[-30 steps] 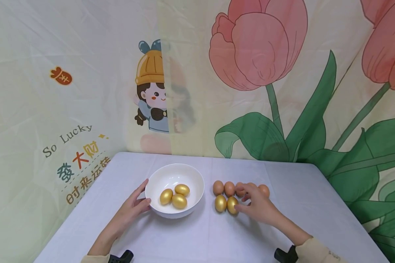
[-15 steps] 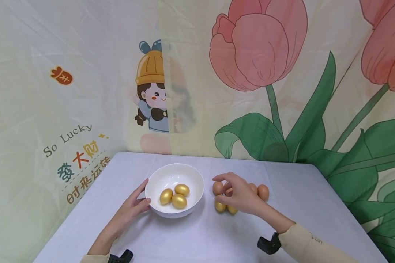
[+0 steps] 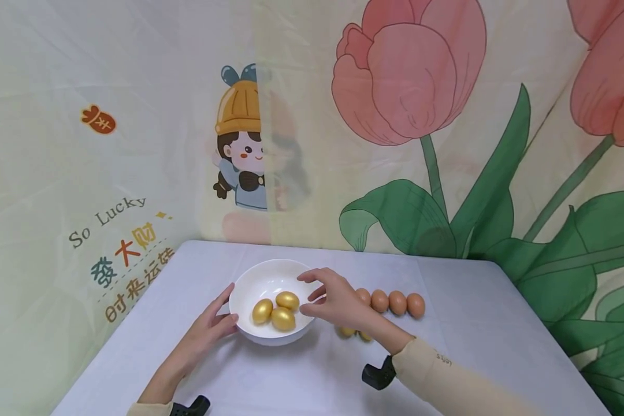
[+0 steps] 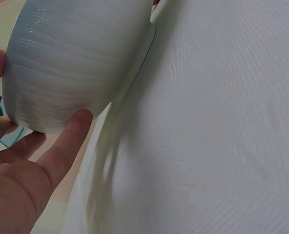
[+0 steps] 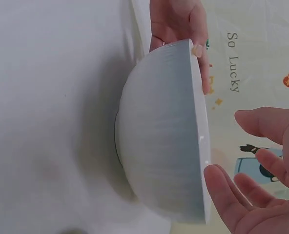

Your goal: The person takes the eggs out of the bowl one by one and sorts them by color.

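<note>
A white bowl (image 3: 273, 338) stands on the table with three golden eggs (image 3: 283, 318) inside. My left hand (image 3: 210, 326) touches the bowl's left side, its fingers spread along the wall and rim. In the left wrist view the thumb (image 4: 69, 139) presses against the outer wall. My right hand (image 3: 335, 300) is over the bowl's right rim, thumb and fingers apart; the right wrist view shows nothing between its fingers (image 5: 227, 197). Partly hidden under that arm, two more golden eggs (image 3: 348, 332) lie beside a row of brown eggs (image 3: 397, 302).
A white cloth covers the table (image 3: 473, 323), whose far edge meets a printed curtain (image 3: 301, 225) with tulips and a cartoon figure. A black wrist camera (image 3: 378, 374) sits at the right cuff.
My right hand has moved left from the eggs to the bowl's right rim, passing over the row. My left hand and the bowl stay put, and the same three golden eggs lie inside.
</note>
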Available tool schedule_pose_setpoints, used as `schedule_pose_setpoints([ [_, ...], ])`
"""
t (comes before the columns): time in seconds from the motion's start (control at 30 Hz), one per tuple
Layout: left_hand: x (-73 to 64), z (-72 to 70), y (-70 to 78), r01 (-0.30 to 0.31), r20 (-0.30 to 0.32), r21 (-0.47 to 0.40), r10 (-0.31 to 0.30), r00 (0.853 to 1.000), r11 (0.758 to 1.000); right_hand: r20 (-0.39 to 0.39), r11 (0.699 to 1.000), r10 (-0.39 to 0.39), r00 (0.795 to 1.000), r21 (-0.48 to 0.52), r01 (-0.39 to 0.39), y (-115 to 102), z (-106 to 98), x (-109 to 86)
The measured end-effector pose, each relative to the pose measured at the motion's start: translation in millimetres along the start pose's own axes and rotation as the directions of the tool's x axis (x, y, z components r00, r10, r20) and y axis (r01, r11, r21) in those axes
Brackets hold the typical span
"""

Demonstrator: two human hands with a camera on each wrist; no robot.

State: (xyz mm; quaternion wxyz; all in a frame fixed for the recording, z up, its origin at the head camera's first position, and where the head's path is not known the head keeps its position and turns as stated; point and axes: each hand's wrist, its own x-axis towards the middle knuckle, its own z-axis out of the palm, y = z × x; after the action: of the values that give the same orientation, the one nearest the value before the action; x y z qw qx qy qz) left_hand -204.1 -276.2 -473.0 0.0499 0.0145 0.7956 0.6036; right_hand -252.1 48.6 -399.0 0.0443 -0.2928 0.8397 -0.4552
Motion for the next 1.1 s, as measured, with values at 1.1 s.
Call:
schedule_pose_setpoints([
  [1.1, 0.6, -2.7, -2.2, -0.027, 0.016, -0.011, 0.028, 0.999, 1.000, 0.118, 0.989, 0.141, 0.983, -0.070, -0.134, -5.6, 81.3, 66.6],
])
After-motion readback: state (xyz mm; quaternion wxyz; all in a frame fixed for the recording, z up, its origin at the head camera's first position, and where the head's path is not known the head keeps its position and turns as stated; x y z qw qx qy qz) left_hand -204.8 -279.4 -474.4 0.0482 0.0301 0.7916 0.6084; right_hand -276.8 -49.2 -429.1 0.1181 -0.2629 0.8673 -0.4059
